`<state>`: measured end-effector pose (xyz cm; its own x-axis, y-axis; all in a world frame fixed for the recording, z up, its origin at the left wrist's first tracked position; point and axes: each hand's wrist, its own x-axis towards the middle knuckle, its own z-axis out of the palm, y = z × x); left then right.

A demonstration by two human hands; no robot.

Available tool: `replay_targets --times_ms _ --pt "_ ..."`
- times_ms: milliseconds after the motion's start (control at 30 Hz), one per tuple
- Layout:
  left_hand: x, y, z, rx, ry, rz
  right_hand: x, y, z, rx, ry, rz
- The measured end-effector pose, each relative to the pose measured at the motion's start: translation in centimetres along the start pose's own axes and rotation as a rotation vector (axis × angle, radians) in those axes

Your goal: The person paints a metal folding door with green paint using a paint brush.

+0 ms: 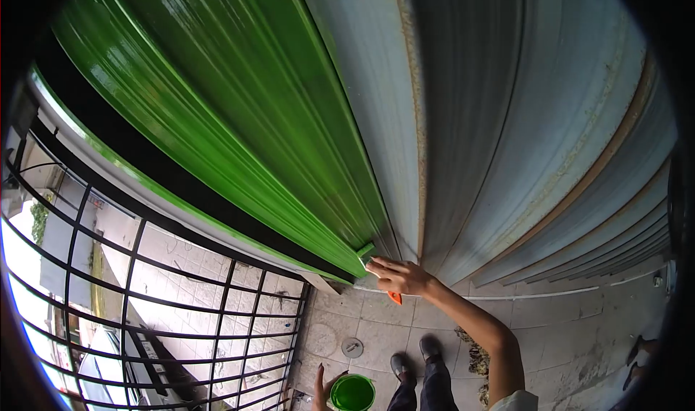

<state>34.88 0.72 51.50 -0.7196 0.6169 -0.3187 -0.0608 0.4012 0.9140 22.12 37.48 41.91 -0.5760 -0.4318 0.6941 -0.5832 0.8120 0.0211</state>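
Note:
My right hand (399,276) is closed around a paint brush with an orange handle (394,297). The green-coated bristles (366,251) touch the lower part of a folded metal panel, at the edge of its wet green area (246,85). To the right, the folds of the panel are grey-blue (485,107), with rusty edges. Low in the view, my left hand (321,391) holds a round can of green paint (352,392) from its left side; only the thumb and part of the fingers show.
A black metal grille (217,311) runs along the left, with a vehicle (148,349) beyond it. Below are floor tiles (434,317), a round drain cover (352,347) and my shoes (430,347). At the far right, another person's feet (635,360) show.

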Motion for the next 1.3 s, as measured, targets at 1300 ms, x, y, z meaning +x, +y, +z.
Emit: replay_targets --times_ms 1300 --pt "1.1 3.9 -0.8 0.157 -0.038 0.027 -6.3 -5.6 6.1 0.177 0.033 0.447"
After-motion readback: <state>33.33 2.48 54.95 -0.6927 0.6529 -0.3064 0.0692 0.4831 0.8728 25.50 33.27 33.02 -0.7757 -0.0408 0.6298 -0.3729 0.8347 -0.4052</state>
